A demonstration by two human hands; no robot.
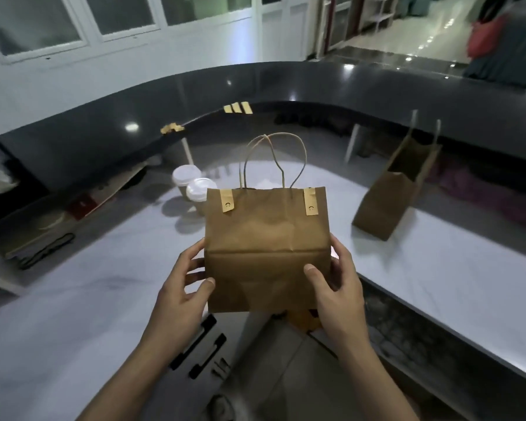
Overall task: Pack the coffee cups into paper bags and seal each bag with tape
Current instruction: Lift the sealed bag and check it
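Left hand [184,287] is wrapped round the left edge of a brown paper bag [264,247] in the lower centre of the frame, with the thumb laid on the front face and the fingers curled behind the side. Just below it, two slim black bars [198,344] are seen lying on the pale, marbled tabletop [73,299]. Above the hand, two paper cups [193,185] with domed white lids are stood side by side, partly hidden behind the bag's upper left corner. Higher up, short tan tape strips [238,107] are stuck in a row on the edge of the glossy dark counter [316,86].

The bag's matte, creased front is crossed by one horizontal fold. Its mouth is held by two tan tape tabs [227,201], one near each top corner, and thin twisted cord handles [274,159] loop upward. Whether its base rests on the tabletop cannot be told. The bag's right edge is gripped by the right hand [334,287], thumb on the front. Well apart, at the middle right of the frame, a second bag [395,189] is stood open-mouthed, handles up.
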